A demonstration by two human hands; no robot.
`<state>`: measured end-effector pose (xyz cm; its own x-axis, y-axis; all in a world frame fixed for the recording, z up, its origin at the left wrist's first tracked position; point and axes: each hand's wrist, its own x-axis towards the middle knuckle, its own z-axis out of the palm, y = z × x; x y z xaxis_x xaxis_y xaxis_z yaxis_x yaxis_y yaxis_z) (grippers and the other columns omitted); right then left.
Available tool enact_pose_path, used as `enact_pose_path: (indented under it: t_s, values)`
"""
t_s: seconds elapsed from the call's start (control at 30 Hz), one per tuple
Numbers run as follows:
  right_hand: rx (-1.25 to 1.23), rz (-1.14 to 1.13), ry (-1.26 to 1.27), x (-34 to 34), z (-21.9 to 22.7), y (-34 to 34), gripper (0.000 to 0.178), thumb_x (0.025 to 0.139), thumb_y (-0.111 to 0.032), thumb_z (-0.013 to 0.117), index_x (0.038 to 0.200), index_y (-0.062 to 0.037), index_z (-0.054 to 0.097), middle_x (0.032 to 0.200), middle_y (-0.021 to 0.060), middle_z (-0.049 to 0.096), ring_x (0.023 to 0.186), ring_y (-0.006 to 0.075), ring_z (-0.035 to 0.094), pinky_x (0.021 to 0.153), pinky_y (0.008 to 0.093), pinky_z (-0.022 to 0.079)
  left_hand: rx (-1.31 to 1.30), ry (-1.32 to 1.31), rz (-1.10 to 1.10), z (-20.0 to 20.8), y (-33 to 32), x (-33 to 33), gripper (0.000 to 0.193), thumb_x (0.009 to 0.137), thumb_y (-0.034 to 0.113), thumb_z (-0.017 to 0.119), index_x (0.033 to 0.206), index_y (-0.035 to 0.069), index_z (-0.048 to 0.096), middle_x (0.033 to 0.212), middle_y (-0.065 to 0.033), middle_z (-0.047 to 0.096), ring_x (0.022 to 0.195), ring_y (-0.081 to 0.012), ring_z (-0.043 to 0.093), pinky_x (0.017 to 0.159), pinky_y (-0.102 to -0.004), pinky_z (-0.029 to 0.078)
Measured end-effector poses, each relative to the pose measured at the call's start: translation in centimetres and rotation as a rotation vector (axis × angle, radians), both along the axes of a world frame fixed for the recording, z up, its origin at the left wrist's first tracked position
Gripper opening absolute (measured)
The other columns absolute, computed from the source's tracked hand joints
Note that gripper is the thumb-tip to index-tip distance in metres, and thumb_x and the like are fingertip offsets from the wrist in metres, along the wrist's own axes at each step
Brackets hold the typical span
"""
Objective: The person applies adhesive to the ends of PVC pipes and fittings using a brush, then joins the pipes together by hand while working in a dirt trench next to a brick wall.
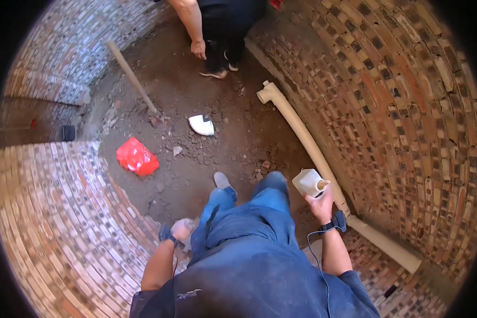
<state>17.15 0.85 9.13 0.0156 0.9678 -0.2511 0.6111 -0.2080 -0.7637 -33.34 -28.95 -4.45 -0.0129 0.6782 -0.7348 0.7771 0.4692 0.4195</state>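
Beside the long beige pipe (302, 127) along the right wall, my right hand (321, 205) grips a whitish square-sided plastic bottle (306, 182). The bottle is tilted with its round neck toward me, and something tan shows at the mouth; I cannot make out whether it is a finger or a separate thing. My left hand (182, 230) hangs low beside my left thigh. It is blurred, and its fingers are hard to see. On the dirt ahead lies a white pipe elbow (200, 126), apart from both hands.
A red plastic bag (137, 157) lies on the dirt at left. Behind it a wooden-handled tool (130, 74) slants up to the brick wall. Another person (222, 32) in dark clothes is at the far end. Rubble is scattered about, and brick walls stand on both sides.
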Motion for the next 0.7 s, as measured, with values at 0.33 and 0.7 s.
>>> enact_pose_path:
  t_s: [0.33,0.7]
  values:
    - [-0.021,-0.171,-0.035,-8.5,-3.4,5.6,0.064,0.065,-0.020,0.085,0.120,-0.0012,0.058,0.109,0.0168,0.067,0.102,0.0323,0.068,0.093,0.0401,0.053,0.223,-0.022,-0.153,2.7,39.2,-10.7,0.042,0.094,0.030,0.067,0.126,0.003,0.065,0.110,-0.0203,0.074,0.105,-0.0379,0.071,0.092,-0.0447,0.056]
    - [0.064,-0.279,-0.017,-14.8,-6.1,23.3,0.061,0.067,-0.019,0.082,0.121,-0.0011,0.058,0.110,0.0185,0.065,0.104,0.0378,0.066,0.091,0.0424,0.053,0.173,-0.009,-0.698,9.1,59.6,-7.9,0.045,0.090,0.030,0.070,0.128,0.007,0.066,0.123,-0.0182,0.069,0.117,-0.0390,0.064,0.104,-0.0457,0.050]
